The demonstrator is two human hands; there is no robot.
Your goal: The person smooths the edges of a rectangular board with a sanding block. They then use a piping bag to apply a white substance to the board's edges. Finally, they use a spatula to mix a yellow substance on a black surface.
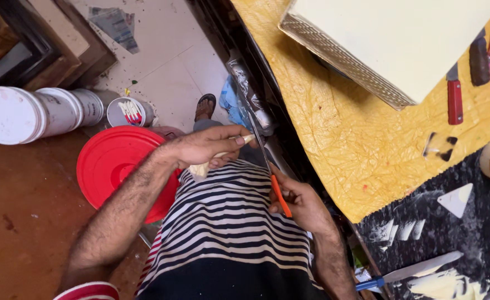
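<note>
The left hand (pixel 209 147) pinches a pale, thin strip (pixel 223 155) over the lap, fingers closed on it. The right hand (pixel 300 203) grips an orange-handled knife (pixel 267 166), blade against the strip. The strip looks light and stiff; best held well behind the blade.

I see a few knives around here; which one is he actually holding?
The orange-handled knife, gripped in his right hand. The red-handled knife lies untouched on the yellow table cover, and the blue-handled knife rests on the dark mat.
</note>
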